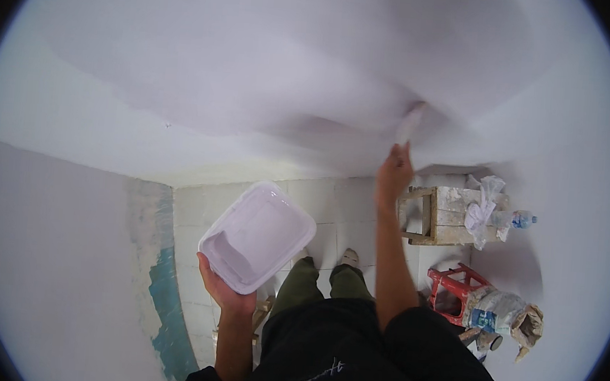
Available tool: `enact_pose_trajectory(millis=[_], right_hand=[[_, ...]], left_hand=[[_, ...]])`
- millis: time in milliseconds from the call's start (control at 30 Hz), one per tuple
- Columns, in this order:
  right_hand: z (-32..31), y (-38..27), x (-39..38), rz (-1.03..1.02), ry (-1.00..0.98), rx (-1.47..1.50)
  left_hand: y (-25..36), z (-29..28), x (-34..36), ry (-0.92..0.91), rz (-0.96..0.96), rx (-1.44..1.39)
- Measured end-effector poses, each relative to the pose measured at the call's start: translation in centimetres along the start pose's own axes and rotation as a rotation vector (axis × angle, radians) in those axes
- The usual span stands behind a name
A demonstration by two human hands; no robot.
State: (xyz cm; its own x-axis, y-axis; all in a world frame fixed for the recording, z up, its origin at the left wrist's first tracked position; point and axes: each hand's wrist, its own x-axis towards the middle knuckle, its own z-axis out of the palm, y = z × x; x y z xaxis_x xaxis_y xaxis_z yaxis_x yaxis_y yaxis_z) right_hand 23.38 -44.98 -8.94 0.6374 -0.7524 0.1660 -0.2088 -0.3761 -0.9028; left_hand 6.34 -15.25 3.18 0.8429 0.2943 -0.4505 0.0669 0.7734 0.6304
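My left hand [227, 290] grips a white plastic tray [259, 226] by its lower left end; pale lilac paint coats the inside. My right hand [396, 172], raised to the upper right of the tray, is closed on the handle of a blurred, pale brush-like tool [413, 124]. That tool's far end is against or close to the white and pale lilac wall [257, 65] in front of me; contact is hard to tell.
Right: a paint-spattered wooden stool [446, 219] bears crumpled plastic and a bottle [521, 220]; below it, a red plastic stool [448, 284] and an open sack [524, 324]. Left: a wall [57, 243] with a turquoise patch. Tiled floor [336, 200], wooden pieces behind my left arm.
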Motion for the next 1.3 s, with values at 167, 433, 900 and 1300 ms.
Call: enact_pose_trajectory(millis=[167, 433, 900, 1300], right_hand=[[6.5, -7.1, -10.3, -0.064, -0.118, 0.208], [8.9, -6.1, -12.7, 0.003, -0.750, 0.058], [3.9, 8.4, -3.2, 0.057, -0.004, -0.266], [16.3, -10.9, -21.2, 0.153, -0.347, 0.232]], left_hand=[[2.0, 0.5, 0.8, -0.001, 0.000, 0.009], [4.4, -0.8, 2.5, 0.002, 0.023, -0.021], [5.7, -3.0, 2.8, -0.060, 0.037, -0.059], [7.4, -4.2, 0.7, 0.027, 0.200, -0.065]])
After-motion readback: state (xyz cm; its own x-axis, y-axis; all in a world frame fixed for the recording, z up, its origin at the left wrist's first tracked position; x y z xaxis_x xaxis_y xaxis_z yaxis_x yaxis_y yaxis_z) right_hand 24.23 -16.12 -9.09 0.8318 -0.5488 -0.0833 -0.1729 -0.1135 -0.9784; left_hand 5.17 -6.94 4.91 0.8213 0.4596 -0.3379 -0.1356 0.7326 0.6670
